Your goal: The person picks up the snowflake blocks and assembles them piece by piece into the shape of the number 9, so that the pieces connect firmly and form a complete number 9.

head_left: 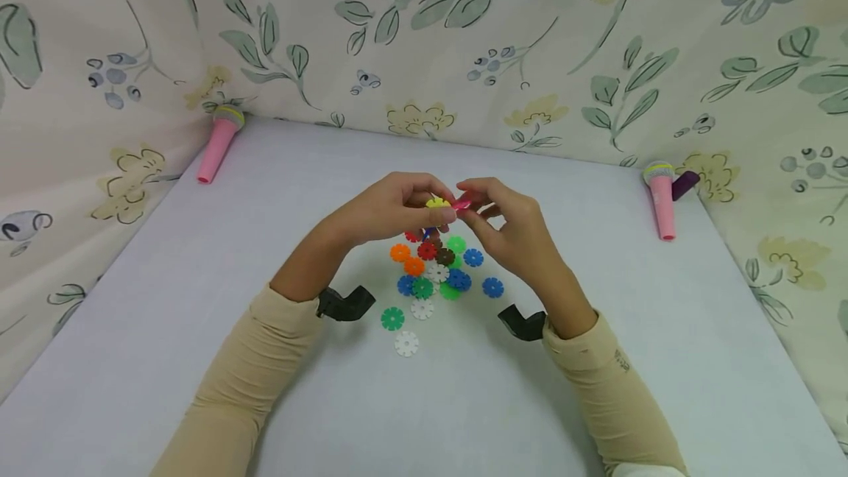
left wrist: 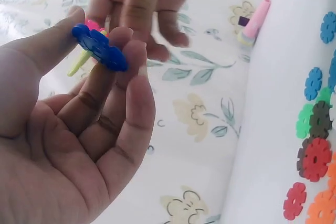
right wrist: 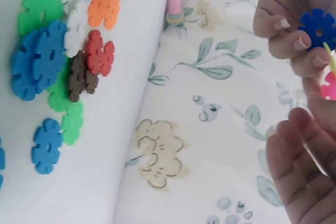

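Note:
My left hand [head_left: 391,206] pinches a small notched plastic cluster above the table. A blue snowflake disc [left wrist: 101,48], a yellow disc [head_left: 437,202] and a pink disc [head_left: 462,205] appear joined in it at angles. Facing it, my right hand [head_left: 520,230] has its thumb and index finger at the pink disc, apparently pinching it; the exact contact is partly hidden in both wrist views. Beneath the hands lie loose discs, among them red [head_left: 427,251], orange [head_left: 414,266], brown [head_left: 444,256], green [head_left: 392,319] and white [head_left: 407,344].
A white tabletop [head_left: 424,418] meets a floral cloth [head_left: 424,35] at the back. Pink toy microphones lie near the left [head_left: 217,149] and right [head_left: 662,205] edges, the right one beside a dark purple object [head_left: 685,184]. Black straps [head_left: 346,304] show at both wrists.

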`<state>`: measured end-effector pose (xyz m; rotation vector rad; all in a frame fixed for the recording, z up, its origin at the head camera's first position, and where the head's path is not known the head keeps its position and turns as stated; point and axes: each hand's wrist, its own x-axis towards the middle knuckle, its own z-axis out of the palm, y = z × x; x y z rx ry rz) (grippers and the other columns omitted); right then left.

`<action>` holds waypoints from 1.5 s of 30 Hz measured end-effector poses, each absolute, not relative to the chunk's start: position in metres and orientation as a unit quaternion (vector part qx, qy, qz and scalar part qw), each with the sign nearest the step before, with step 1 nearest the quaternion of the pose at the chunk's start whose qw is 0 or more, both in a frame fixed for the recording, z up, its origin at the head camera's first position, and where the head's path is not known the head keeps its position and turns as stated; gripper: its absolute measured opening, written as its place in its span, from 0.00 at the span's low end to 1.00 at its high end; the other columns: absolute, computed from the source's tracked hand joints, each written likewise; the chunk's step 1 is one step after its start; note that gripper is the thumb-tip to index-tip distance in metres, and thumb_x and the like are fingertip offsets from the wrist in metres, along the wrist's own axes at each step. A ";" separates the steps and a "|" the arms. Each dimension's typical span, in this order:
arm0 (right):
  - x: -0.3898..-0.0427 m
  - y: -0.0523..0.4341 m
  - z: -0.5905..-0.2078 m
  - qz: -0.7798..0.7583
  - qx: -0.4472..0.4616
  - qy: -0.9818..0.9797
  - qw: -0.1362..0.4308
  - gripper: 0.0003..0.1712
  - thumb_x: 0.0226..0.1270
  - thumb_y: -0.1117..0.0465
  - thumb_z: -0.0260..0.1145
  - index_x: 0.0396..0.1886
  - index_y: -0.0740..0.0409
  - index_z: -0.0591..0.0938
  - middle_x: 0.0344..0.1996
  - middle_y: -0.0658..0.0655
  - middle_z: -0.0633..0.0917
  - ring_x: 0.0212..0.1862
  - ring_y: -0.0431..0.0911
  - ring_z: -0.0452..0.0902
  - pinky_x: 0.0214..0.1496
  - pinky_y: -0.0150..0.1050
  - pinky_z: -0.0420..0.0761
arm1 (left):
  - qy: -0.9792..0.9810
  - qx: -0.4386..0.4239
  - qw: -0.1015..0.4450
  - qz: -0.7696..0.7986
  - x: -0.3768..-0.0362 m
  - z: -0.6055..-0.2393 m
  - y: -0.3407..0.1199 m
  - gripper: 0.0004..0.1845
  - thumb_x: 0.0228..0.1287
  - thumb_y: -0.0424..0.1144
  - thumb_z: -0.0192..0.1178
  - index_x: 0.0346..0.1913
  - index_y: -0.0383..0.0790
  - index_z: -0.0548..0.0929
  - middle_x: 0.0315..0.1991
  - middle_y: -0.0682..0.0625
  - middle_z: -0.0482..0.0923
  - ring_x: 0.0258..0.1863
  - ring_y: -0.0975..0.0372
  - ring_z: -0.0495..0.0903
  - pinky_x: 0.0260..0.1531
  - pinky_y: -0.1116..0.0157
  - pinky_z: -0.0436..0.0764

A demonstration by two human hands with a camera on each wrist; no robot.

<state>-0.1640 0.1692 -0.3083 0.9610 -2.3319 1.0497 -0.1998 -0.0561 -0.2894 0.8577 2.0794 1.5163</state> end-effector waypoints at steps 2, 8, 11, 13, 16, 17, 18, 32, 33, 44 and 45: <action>-0.168 0.170 -0.312 0.372 0.333 -0.852 0.159 0.20 0.63 0.70 0.72 0.54 0.66 0.80 0.44 0.58 0.86 0.42 0.47 0.83 0.42 0.45 0.85 | 0.751 0.313 0.205 0.545 -0.200 -0.290 -0.058 0.14 0.72 0.39 0.63 0.56 0.40 0.80 0.39 0.46 0.87 0.42 0.49 0.84 0.42 0.54 0.83; -0.183 0.171 -0.336 0.296 0.351 -0.888 -0.035 0.20 0.67 0.70 0.69 0.58 0.64 0.81 0.47 0.58 0.85 0.49 0.52 0.79 0.53 0.49 0.81 | 0.725 0.341 0.215 0.559 -0.201 -0.293 -0.057 0.17 0.69 0.36 0.65 0.59 0.39 0.82 0.45 0.47 0.87 0.46 0.53 0.85 0.48 0.53 0.82; -0.185 0.164 -0.348 0.248 0.373 -0.888 -0.105 0.20 0.70 0.70 0.65 0.60 0.65 0.78 0.49 0.58 0.83 0.54 0.53 0.77 0.59 0.48 0.78 | 0.719 0.354 0.214 0.559 -0.201 -0.295 -0.055 0.17 0.68 0.36 0.66 0.58 0.38 0.83 0.48 0.47 0.86 0.46 0.56 0.85 0.50 0.55 0.81; -0.184 0.159 -0.354 0.218 0.382 -0.888 -0.136 0.21 0.72 0.70 0.62 0.63 0.65 0.77 0.53 0.58 0.82 0.55 0.53 0.76 0.62 0.47 0.76 | 0.721 0.359 0.208 0.556 -0.200 -0.295 -0.054 0.17 0.66 0.35 0.67 0.57 0.38 0.83 0.48 0.47 0.86 0.45 0.56 0.85 0.50 0.56 0.81; -0.181 0.153 -0.358 0.174 0.385 -0.892 -0.161 0.22 0.74 0.68 0.60 0.66 0.65 0.76 0.58 0.60 0.80 0.56 0.52 0.75 0.63 0.46 0.75 | 0.730 0.362 0.199 0.545 -0.199 -0.295 -0.053 0.17 0.65 0.35 0.68 0.56 0.38 0.83 0.46 0.50 0.85 0.43 0.56 0.85 0.48 0.58 0.82; -0.181 0.152 -0.359 0.164 0.379 -0.896 -0.163 0.23 0.74 0.67 0.60 0.67 0.63 0.76 0.59 0.59 0.80 0.56 0.52 0.75 0.63 0.46 0.75 | 0.732 0.363 0.198 0.542 -0.199 -0.295 -0.053 0.17 0.64 0.35 0.69 0.56 0.39 0.83 0.46 0.50 0.85 0.42 0.55 0.85 0.48 0.58 0.81; -0.180 0.152 -0.359 0.153 0.369 -0.903 -0.160 0.23 0.74 0.67 0.61 0.67 0.62 0.76 0.59 0.59 0.80 0.55 0.52 0.75 0.63 0.46 0.75 | 0.735 0.365 0.197 0.538 -0.199 -0.294 -0.053 0.17 0.64 0.36 0.69 0.55 0.39 0.83 0.45 0.50 0.85 0.42 0.55 0.85 0.48 0.58 0.82; -0.194 0.170 -0.360 0.176 0.288 -0.941 -0.036 0.07 0.68 0.65 0.69 0.44 0.59 0.87 0.32 0.53 0.87 0.35 0.47 0.79 0.48 0.44 0.82 | 0.754 0.374 0.173 0.511 -0.199 -0.293 -0.054 0.16 0.64 0.39 0.69 0.53 0.40 0.81 0.40 0.50 0.85 0.43 0.58 0.83 0.49 0.60 0.81; -0.194 0.172 -0.357 0.196 0.290 -0.936 -0.029 0.06 0.68 0.66 0.68 0.43 0.60 0.86 0.32 0.55 0.86 0.35 0.48 0.79 0.47 0.44 0.82 | 0.756 0.373 0.173 0.510 -0.199 -0.293 -0.055 0.16 0.64 0.39 0.68 0.53 0.40 0.81 0.40 0.50 0.84 0.43 0.58 0.83 0.48 0.59 0.81; -0.176 0.186 -0.309 0.409 0.308 -0.859 0.016 0.09 0.79 0.69 0.51 0.54 0.62 0.71 0.33 0.57 0.76 0.31 0.51 0.76 0.37 0.43 0.82 | 0.790 0.305 0.187 0.498 -0.200 -0.292 -0.060 0.18 0.67 0.39 0.62 0.57 0.42 0.72 0.35 0.45 0.81 0.30 0.49 0.78 0.35 0.56 0.79; -0.174 0.186 -0.307 0.410 0.309 -0.858 0.020 0.10 0.79 0.69 0.50 0.55 0.62 0.70 0.33 0.57 0.76 0.31 0.52 0.75 0.36 0.42 0.81 | 0.789 0.304 0.186 0.500 -0.200 -0.292 -0.060 0.18 0.68 0.39 0.61 0.57 0.42 0.71 0.35 0.44 0.80 0.29 0.50 0.77 0.35 0.57 0.78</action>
